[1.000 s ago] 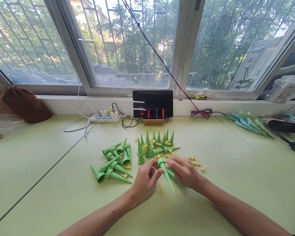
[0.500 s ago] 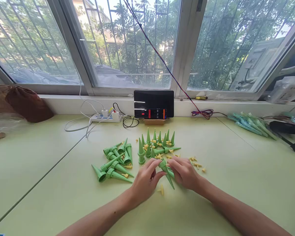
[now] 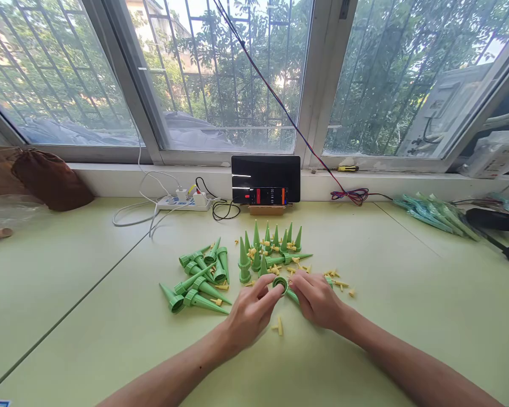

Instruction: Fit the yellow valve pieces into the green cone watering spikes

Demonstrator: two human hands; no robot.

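My left hand (image 3: 254, 311) is closed on a green plastic watering spike (image 3: 280, 284), pinching its collar so that the round open end faces me. Close beside it, the fingertips of my right hand (image 3: 318, 297) are pressed together on what looks like a small yellow valve, mostly hidden by the fingers. Another green spike (image 3: 294, 296) lies under the right hand. A yellow T-shaped valve (image 3: 280, 326) lies on the table in front of the hands. Behind them several green spikes (image 3: 243, 257) stand upright among scattered yellow valves (image 3: 341, 284).
More green spikes (image 3: 203, 288) lie in a loose pile on the left. At the back, a phone (image 3: 271, 196) leans on a black screen (image 3: 265, 169). A white power strip (image 3: 182, 202) with cables stands left of it; plastic bags (image 3: 432, 213) lie far right.
The spike in my left hand has turned: its tip pointed down towards me before, and now its open end faces me. My right hand has stayed nearly in place.
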